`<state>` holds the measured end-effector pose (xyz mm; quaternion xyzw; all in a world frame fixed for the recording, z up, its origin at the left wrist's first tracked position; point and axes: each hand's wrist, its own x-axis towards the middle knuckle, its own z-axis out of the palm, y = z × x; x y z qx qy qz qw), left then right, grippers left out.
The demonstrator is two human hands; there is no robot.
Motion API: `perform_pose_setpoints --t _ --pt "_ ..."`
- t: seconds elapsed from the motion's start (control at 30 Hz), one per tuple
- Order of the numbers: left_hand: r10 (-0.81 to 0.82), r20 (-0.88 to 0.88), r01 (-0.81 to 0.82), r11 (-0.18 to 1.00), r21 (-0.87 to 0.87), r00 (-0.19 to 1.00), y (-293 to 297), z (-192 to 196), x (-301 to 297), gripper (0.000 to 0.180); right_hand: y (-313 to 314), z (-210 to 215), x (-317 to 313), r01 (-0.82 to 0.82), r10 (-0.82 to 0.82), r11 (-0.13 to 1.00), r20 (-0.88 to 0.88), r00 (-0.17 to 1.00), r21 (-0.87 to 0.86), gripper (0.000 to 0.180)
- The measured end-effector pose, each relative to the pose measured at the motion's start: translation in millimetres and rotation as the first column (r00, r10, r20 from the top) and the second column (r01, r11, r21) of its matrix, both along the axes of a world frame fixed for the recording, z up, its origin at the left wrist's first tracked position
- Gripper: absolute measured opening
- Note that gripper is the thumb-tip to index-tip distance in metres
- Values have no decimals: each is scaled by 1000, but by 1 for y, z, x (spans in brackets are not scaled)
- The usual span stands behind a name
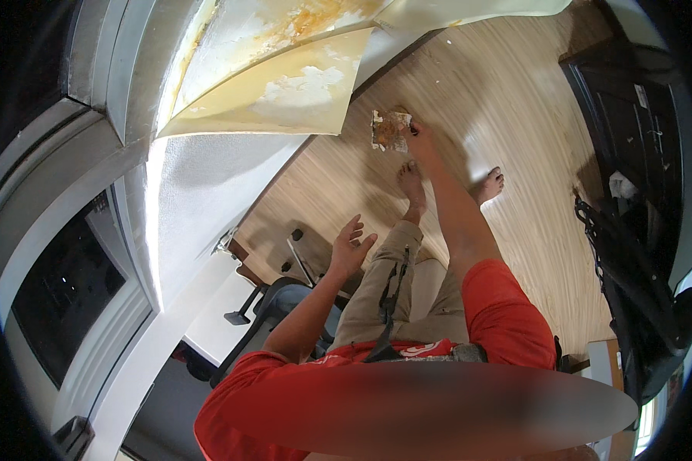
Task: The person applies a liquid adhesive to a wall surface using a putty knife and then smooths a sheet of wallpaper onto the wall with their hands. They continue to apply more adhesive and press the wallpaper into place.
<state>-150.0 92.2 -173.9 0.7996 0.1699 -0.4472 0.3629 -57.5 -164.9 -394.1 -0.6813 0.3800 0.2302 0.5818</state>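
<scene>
My right hand [417,137] is stretched forward, its fingers closed on the edge of a ragged brown-stained scrap [390,131] with flaky white edges, which looks like torn wallpaper or plaster. The scrap shows over the wood-look floor, just beyond my bare foot [410,175]. My left hand [352,246] is held out lower and to the left, fingers apart, with nothing in it. Ahead on the left, a large flap of cream wallpaper [273,100] hangs peeled from the wall, white patches on its back. Orange-brown stains [304,23] mark the bared wall above it.
A window frame [92,165] lines the left side. An office chair [273,307] stands by my left arm, near a white desk [219,307]. A dark cabinet [630,115] and a black bag [630,284] are on the right. Small flakes dot the floor [469,84].
</scene>
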Motion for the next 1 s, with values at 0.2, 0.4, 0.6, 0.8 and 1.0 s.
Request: perform_pose_setpoints --t 0.2,0.4,0.6,0.8,1.0 --pt "-11 10 11 1000 -16 1000 -2 1 1 82 9 -56 -3 41 -42 997 19 999 60 69" --pt "-13 11 13 1000 -11 1000 -5 10 9 81 31 -91 -12 221 -215 975 131 968 -37 46" --pt "-29 57 33 998 -59 998 -3 12 13 80 23 -74 -9 207 -217 970 68 974 128 60" --pt "-14 25 14 1000 -9 1000 -16 19 18 76 18 -32 -7 273 -287 954 108 952 125 60" --pt "32 111 -22 996 -90 993 -22 15 30 72 16 -51 -12 183 -185 981 33 982 64 71"
